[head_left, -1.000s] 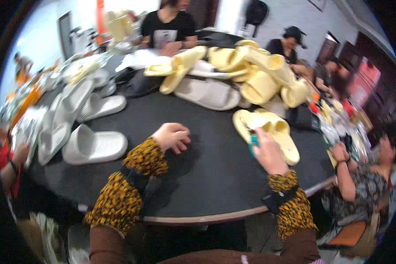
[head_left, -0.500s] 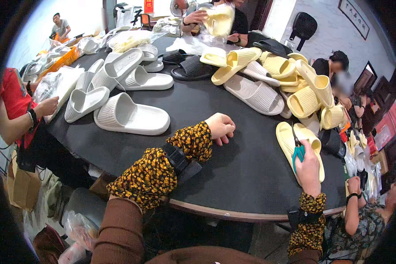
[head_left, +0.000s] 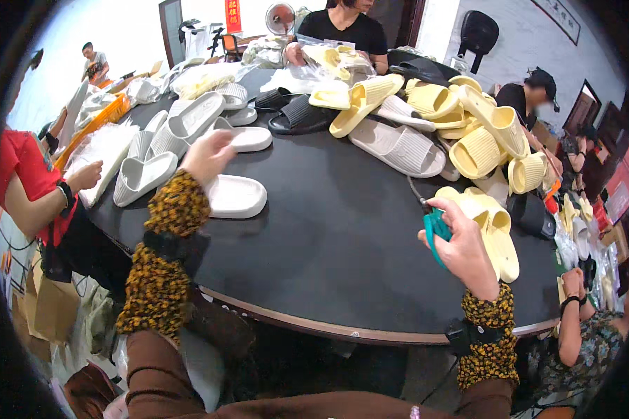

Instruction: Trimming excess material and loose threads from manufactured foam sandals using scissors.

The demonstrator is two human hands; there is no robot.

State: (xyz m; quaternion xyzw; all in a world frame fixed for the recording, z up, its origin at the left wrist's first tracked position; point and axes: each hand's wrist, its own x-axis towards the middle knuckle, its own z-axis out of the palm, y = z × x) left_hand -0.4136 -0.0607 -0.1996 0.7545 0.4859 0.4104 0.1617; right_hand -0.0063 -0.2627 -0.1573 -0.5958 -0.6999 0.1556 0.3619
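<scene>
Now left hand (head_left: 208, 155) raised over white slipper (head_left: 232, 196), previously resting on table (head_left: 342, 230)

The left hand (head_left: 206, 155) reaches over a white slide sandal (head_left: 234, 196) lying flat on the round dark table (head_left: 342, 237), among other white sandals (head_left: 147, 174). The right hand (head_left: 461, 244) grips small teal snips (head_left: 437, 230) just beside a pair of pale yellow slides (head_left: 493, 230). More yellow slides (head_left: 479, 133) are heaped at the far right.
</scene>
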